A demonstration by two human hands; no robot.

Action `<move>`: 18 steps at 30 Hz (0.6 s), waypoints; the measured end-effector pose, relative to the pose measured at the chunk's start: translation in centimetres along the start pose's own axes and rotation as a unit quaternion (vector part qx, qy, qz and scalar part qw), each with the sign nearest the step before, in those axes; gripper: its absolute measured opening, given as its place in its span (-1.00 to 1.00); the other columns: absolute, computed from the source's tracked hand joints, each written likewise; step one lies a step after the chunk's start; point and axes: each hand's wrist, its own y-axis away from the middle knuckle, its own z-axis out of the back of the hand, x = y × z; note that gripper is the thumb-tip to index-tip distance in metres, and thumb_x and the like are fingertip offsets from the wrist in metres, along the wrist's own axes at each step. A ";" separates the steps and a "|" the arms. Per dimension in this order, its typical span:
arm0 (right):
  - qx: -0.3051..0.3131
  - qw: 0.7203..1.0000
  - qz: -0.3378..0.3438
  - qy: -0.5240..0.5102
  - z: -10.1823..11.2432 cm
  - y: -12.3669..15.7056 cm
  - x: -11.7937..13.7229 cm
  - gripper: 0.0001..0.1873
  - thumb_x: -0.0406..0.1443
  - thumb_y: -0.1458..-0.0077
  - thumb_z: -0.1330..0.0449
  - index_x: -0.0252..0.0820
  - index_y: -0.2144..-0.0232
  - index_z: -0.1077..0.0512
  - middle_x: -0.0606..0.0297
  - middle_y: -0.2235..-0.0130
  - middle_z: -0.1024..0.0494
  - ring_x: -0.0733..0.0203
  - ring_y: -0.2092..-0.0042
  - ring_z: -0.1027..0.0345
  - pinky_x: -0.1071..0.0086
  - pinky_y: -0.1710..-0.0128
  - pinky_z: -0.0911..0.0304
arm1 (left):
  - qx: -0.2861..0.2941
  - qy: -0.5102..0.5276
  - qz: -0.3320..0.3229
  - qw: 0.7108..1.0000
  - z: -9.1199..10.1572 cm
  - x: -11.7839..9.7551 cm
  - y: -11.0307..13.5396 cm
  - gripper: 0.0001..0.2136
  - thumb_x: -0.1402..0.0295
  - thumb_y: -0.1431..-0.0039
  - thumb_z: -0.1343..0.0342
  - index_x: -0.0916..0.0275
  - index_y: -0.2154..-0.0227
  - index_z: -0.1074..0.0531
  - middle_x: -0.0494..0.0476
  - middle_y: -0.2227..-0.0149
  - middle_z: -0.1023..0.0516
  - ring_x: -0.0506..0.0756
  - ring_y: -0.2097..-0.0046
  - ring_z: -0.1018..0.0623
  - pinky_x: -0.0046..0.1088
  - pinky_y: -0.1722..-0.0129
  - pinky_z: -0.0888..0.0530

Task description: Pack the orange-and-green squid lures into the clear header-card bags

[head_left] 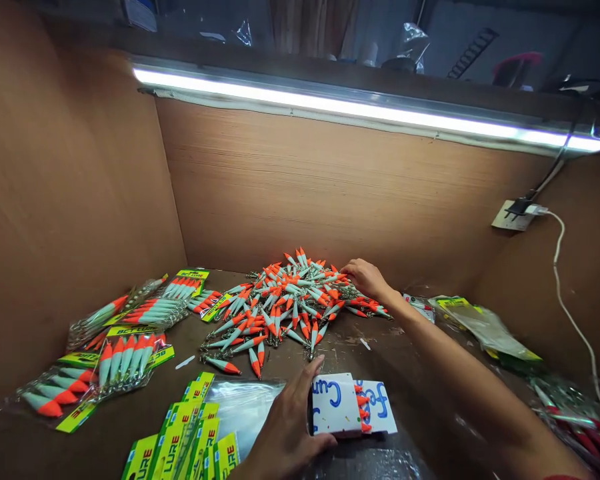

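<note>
A heap of orange and pale green fishing lures lies in the middle of the brown table. My right hand reaches into the far right side of the heap, fingers curled down among the lures. My left hand rests near the front edge, thumb up, holding the side of a white card block with blue writing. Several orange lure tips stick out between its white pieces.
Packed lures in clear bags lie at the left. Yellow-green label cards and a clear plastic bag sit at the front. More bags lie at the right. Brown walls enclose the table; a cable hangs from a socket.
</note>
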 end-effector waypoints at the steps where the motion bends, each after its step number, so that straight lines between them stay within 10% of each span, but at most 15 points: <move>1: -0.010 1.000 0.002 0.002 0.2 0.3 0.1 -0.71 -0.34 -0.33 -0.03 -0.15 0.04 -0.51 0.13 0.05 -0.55 0.13 -0.01 -0.33 0.40 0.08 -0.18 | -0.001 -0.001 0.000 1.000 0.0 0.0 0.0 0.11 0.50 0.30 -0.44 -0.09 -0.34 0.02 0.14 -0.25 -0.34 0.27 -0.23 -0.38 -0.15 -0.22 -0.34; 9: 0.026 1.000 0.006 0.014 -0.5 1.5 0.7 -0.76 -0.32 -0.26 -0.13 -0.08 0.09 -0.54 0.17 0.11 -0.58 0.12 0.07 -0.37 0.40 0.14 -0.21 | 0.005 -0.014 0.002 1.000 -0.3 0.5 -0.2 0.12 0.49 0.31 -0.44 -0.10 -0.33 0.03 0.11 -0.25 -0.34 0.26 -0.23 -0.37 -0.18 -0.23 -0.33; 18: 0.055 0.998 -0.014 -0.002 -1.1 -3.7 2.2 -0.71 -0.23 -0.24 -0.13 -0.02 0.03 -0.52 0.26 0.04 -0.60 0.11 0.01 -0.40 0.42 0.14 -0.22 | 0.029 -0.043 0.013 0.999 -0.2 0.8 -0.2 0.11 0.45 0.31 -0.43 -0.03 -0.35 0.02 0.16 -0.28 -0.30 0.28 -0.25 -0.34 -0.20 -0.25 -0.29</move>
